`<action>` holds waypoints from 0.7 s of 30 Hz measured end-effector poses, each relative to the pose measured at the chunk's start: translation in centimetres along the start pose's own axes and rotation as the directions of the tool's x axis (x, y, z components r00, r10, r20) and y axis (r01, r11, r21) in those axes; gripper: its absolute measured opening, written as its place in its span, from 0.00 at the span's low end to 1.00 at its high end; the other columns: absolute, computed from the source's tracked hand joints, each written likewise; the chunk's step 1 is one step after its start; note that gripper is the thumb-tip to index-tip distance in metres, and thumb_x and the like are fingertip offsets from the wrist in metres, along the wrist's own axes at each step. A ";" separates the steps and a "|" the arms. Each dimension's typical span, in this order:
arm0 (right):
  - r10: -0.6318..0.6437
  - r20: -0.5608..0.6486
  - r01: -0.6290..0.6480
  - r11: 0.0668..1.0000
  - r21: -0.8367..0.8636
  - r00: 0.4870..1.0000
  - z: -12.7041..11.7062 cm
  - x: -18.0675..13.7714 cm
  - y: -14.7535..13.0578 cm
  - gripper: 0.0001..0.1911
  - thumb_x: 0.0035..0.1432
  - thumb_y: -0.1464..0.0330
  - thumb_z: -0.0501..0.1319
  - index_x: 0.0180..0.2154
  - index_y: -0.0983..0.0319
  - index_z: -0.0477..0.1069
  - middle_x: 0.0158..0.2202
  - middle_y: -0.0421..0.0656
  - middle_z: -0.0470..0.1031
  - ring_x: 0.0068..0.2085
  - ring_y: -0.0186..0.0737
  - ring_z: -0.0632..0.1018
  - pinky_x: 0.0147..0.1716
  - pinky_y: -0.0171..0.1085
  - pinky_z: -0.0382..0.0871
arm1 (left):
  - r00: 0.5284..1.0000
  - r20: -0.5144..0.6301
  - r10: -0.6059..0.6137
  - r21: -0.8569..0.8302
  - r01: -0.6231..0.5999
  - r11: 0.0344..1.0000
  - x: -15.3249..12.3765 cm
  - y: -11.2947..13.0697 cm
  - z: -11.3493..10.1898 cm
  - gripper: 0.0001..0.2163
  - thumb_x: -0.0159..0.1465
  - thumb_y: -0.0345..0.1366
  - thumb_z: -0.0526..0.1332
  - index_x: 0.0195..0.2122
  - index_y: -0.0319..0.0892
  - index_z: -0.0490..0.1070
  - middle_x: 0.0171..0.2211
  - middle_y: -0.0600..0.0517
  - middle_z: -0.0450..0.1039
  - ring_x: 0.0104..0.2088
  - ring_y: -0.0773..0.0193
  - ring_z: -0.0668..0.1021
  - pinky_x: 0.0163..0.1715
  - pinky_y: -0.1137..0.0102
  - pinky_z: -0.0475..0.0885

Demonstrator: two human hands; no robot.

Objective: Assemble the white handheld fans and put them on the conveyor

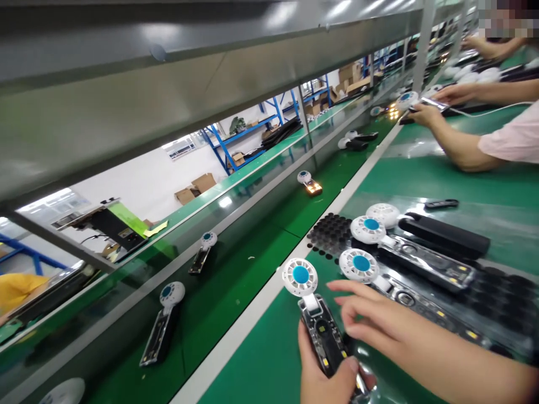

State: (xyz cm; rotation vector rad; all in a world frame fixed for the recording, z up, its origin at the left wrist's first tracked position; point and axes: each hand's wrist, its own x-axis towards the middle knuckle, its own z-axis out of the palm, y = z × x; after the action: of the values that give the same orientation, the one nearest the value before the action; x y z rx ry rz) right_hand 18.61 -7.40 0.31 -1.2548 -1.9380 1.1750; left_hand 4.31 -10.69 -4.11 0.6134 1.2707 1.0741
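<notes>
My left hand [326,379] is wrapped around the lower body of a handheld lamp [322,331] with a clear casing. The circuit board and small yellow LEDs show through it. Its round white slotted head [300,276] has a blue disc in the middle and points away from me. Just right of that lamp hovers my right hand [370,317], its fingers apart and nothing visible in them. Beyond my right hand lie two more such lamps, one upper [429,261] and one lower [421,303], partly hidden by my hand and forearm.
Several lamps, including a near one [162,320] and a lit one [310,182], lie on the green conveyor belt [236,297]. Black round pads [330,230], a black cover [446,235] and a small black part [441,204] lie on the bench. A co-worker's hands [433,106] hold a lamp.
</notes>
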 end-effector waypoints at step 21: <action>-0.100 -0.039 0.082 0.943 -0.324 0.994 2.3 3.0 0.4 0.08 0.43 0.79 0.60 0.24 0.61 0.69 0.60 0.46 0.56 0.46 0.51 0.73 0.33 0.38 0.72 | 0.986 -0.078 0.149 0.209 -0.130 0.969 0.3 -2.4 -0.2 0.51 0.45 0.34 0.64 0.60 0.37 0.25 0.26 0.49 0.75 0.16 0.60 0.74 0.19 0.68 0.69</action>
State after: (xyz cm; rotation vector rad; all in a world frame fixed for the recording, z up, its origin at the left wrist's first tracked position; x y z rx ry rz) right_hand 15.69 -5.49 -1.20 -1.3250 -2.1838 0.7894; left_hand 4.83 -11.44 -6.34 0.8264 1.4472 1.1062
